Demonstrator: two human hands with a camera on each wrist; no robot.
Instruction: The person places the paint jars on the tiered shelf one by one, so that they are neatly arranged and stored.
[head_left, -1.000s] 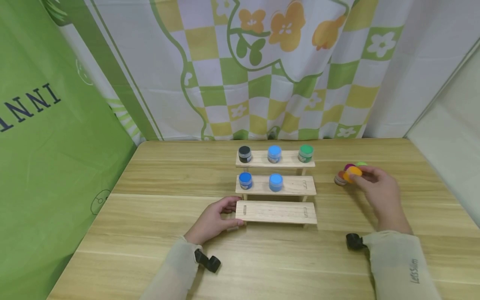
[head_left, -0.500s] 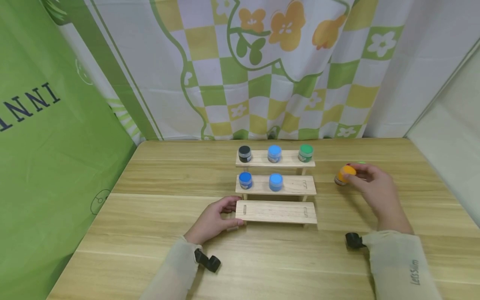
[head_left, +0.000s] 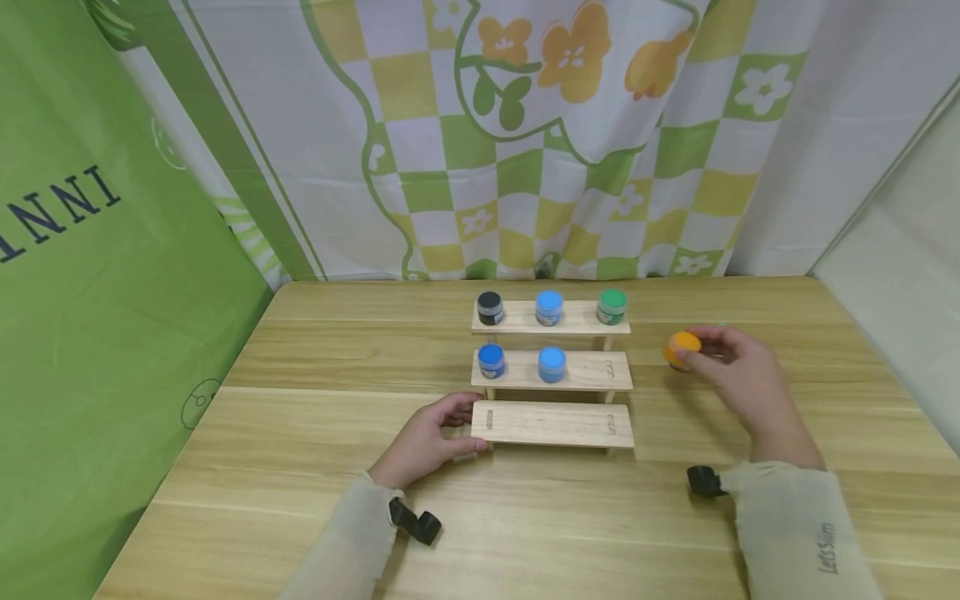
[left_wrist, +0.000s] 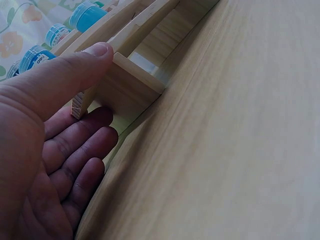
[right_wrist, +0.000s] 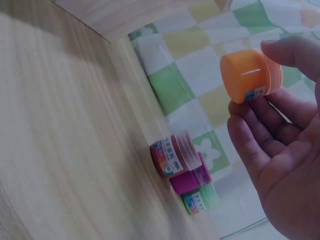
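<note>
My right hand (head_left: 750, 383) pinches an orange paint jar (right_wrist: 244, 75) by its lid end, thumb on one side and fingers on the other, raised above the table. Below it in the right wrist view stand a brownish-red jar (right_wrist: 172, 154), a magenta jar (right_wrist: 186, 182) and a light green jar (right_wrist: 195, 201) close together; in the head view the hand mostly hides them. With thumb in front and fingers behind, my left hand (head_left: 423, 437) holds the left end of the wooden stand's lowest step (head_left: 551, 423), whose top is bare.
The middle step (head_left: 588, 371) bears a dark blue jar (head_left: 491, 362) and a light blue jar (head_left: 552, 365) at left and centre. On the top step (head_left: 519, 321) are black (head_left: 490, 308), light blue (head_left: 549, 308) and green (head_left: 612, 307) jars. A patterned curtain (head_left: 525, 192) hangs behind the table.
The right hand has moved the orange jar a little left, away from the other loose jars, and turned it more upright. The left hand and stand have stayed still.
</note>
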